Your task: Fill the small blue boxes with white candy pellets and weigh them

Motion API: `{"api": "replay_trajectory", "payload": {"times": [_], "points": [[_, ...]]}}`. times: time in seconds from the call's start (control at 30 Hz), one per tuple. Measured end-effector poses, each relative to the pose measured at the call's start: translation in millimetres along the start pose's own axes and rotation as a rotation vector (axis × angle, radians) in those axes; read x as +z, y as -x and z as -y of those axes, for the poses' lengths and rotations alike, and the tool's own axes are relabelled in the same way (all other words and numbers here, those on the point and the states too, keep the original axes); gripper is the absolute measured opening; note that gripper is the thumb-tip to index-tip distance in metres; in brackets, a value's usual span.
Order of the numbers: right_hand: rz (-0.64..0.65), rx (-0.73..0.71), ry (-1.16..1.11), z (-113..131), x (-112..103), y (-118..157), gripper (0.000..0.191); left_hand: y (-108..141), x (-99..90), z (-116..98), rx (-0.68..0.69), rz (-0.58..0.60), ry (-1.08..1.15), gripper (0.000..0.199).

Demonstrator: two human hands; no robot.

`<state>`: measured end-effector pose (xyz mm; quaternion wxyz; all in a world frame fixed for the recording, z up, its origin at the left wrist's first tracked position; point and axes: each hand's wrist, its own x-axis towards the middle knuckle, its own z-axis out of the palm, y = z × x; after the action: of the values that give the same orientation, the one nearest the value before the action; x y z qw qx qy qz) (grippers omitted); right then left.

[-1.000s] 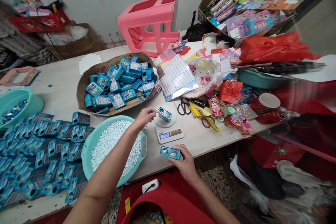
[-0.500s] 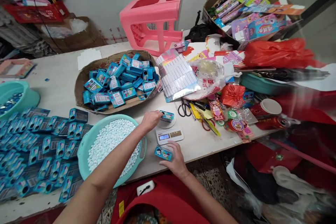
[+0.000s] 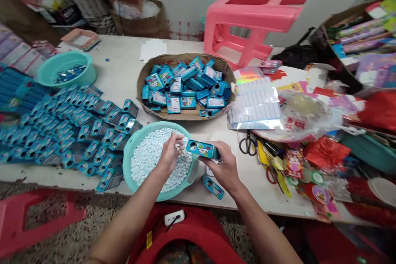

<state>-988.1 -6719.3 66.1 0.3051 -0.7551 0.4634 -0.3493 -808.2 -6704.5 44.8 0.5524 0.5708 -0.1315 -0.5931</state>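
Over the right part of a teal basin (image 3: pixel 128 173) full of small white candies (image 3: pixel 151 152), my left hand (image 3: pixel 170 152) is closed on a few of the candies. My right hand (image 3: pixel 224 165) holds a blue candy box (image 3: pixel 201 149) tilted, its round hole facing the basin. Beneath the right hand, a white scale (image 3: pixel 210 172) is mostly hidden. A second blue box (image 3: pixel 213 186) lies on the table near the front edge. Behind the basin, a cardboard tray (image 3: pixel 144 78) holds several blue boxes in a heap.
Rows of open blue boxes (image 3: pixel 102 152) stand left of the basin. Farther back are a smaller teal basin (image 3: pixel 89 72) and a pink stool (image 3: pixel 253 16). Scissors (image 3: pixel 247 144), a silver sheet (image 3: pixel 255 103) and plastic bags lie to the right.
The view has swung left. My left hand has left the box at the scale and moved to the candies. My right hand has let go of the front box and now holds another above the scale.
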Motion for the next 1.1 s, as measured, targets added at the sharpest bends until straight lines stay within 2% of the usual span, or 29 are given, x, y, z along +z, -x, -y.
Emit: {"api": "replay_trajectory", "payload": {"times": [0.13,0.27,0.37,0.47,0.53,0.6,0.73,0.87,1.0,1.1], "points": [[0.155,-0.062,0.081,14,30,-12,0.029,-10,-17.9,-3,-0.137,-0.048,0.194,0.060],[0.183,-0.016,0.091,11,46,-18,0.033,-14,-28.8,-3,-0.149,-0.097,0.261,0.044],[0.144,0.083,-0.080,12,48,-14,0.035,-10,-39.0,-5,-0.110,-0.052,0.294,0.035],[0.132,0.267,-0.399,7,47,-6,0.037,-4,-51.2,-8,-0.118,-0.004,0.275,0.034],[0.070,0.373,-0.589,-5,45,0,0.037,-1,-60.3,-10,-0.124,-0.017,0.242,0.034],[-0.046,0.433,-0.673,-25,40,5,0.039,2,-69.9,-9,-0.135,-0.033,0.212,0.032],[-0.252,0.486,-0.511,-80,21,12,0.047,3,-86.7,-2,-0.138,-0.052,0.178,0.027],[-0.319,0.498,-0.372,-124,5,21,0.052,1,-92.1,6,-0.195,-0.108,0.202,0.024],[-0.390,0.501,-0.304,-142,3,31,0.052,0,-89.1,11,-0.208,-0.138,0.243,0.029],[-0.393,0.487,-0.288,-144,2,35,0.052,0,-86.4,15,-0.257,-0.055,0.245,0.023]]}}
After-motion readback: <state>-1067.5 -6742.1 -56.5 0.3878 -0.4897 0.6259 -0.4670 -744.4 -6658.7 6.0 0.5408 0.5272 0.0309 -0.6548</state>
